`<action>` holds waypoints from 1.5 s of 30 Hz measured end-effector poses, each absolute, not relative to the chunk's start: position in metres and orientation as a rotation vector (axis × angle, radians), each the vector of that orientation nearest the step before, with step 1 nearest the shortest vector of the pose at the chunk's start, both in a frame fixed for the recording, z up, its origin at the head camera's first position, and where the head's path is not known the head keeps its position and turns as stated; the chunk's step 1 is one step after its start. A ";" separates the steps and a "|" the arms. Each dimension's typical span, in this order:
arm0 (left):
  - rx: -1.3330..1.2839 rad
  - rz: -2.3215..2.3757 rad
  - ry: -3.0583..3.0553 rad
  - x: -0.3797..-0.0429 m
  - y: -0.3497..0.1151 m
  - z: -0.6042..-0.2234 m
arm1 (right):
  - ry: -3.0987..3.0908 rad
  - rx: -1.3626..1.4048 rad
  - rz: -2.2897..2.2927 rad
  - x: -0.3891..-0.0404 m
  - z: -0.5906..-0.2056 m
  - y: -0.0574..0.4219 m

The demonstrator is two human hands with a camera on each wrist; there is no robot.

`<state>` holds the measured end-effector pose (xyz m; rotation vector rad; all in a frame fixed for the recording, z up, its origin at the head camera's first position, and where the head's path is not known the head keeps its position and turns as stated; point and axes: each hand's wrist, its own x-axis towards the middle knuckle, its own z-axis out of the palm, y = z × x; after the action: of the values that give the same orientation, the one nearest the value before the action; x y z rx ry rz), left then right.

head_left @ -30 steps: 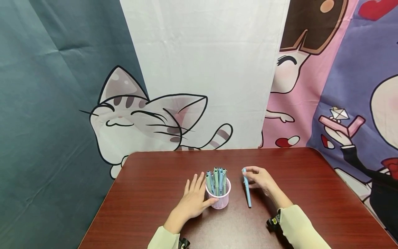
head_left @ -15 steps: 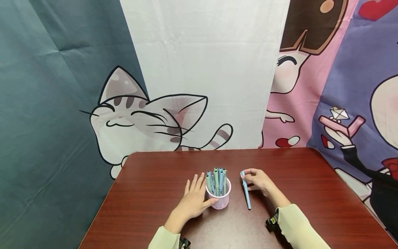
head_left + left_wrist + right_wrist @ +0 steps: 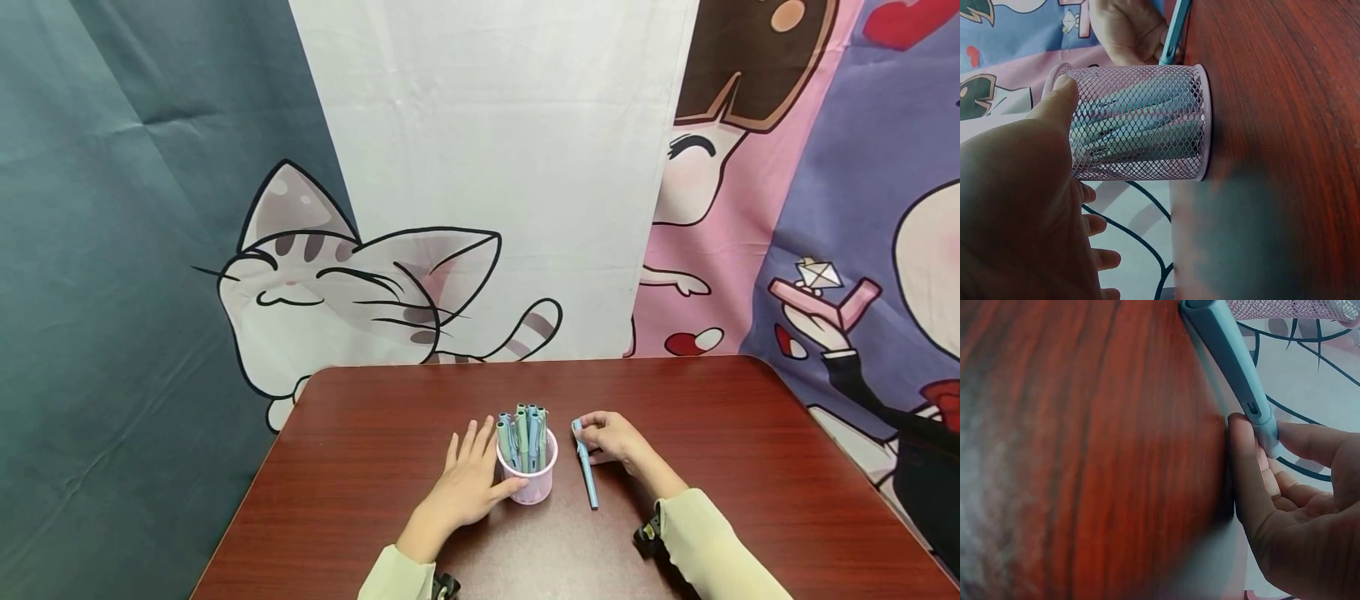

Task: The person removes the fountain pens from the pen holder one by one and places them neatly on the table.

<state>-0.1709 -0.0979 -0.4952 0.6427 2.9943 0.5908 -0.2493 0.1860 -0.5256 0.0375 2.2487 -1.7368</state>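
In the head view, a pink mesh pen holder [image 3: 531, 490] stands upright on the table, with several blue and green pens [image 3: 522, 440] in it. My left hand [image 3: 463, 490] lies along its left side, fingers straight and spread. Its thumb touches the holder's rim [image 3: 1054, 75] in the left wrist view. To the right of the holder, my right hand [image 3: 617, 440] pinches a light blue pen [image 3: 587, 477] by its upper end between thumb and fingers. That pen slants, its lower end towards me. The right wrist view shows the same pen [image 3: 1232, 365] large and close.
The reddish-brown wooden table [image 3: 375, 417] has rounded far corners. A cloth backdrop [image 3: 510, 167] with cartoon drawings hangs behind it. Black wrist cameras [image 3: 649, 535] sit at both sleeves.
My right hand has moved slightly left and towards me with the blue pen, closer to the pen holder. The left hand and the holder have stayed in place.
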 end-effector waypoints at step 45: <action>0.643 0.570 2.991 -0.173 -0.098 -0.500 | 2.415 0.124 -1.601 -0.250 -0.527 0.176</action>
<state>-0.1727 -0.0980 -0.5003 0.6435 2.9911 0.5704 -0.2505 0.1764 -0.5265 0.1240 2.4153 -1.6007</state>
